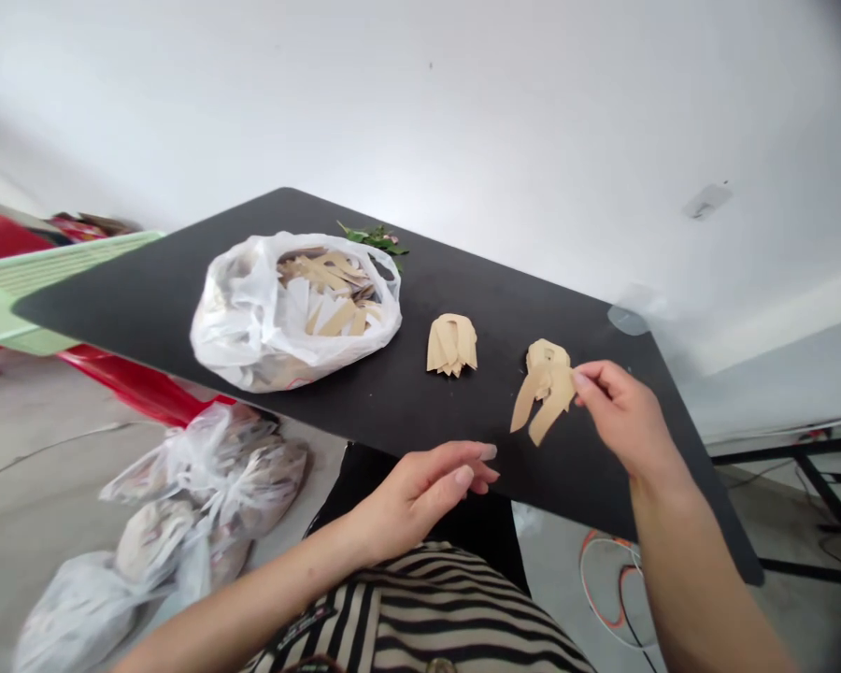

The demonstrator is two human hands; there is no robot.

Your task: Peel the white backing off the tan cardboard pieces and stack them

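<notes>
Well right of the bag, the right hand pinches a tan piece at the far pile. The near pile sits just right of the bag. The left hand, fingers loosely open, is right of the bag and nearer the wearer. Leaves lie behind the bag.

No text can be read; pale marks on the striped shirt's dark patch are too small to decipher.

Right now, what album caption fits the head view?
A right hand pinches a tan cut-out at a black table bearing a white bag.
</notes>
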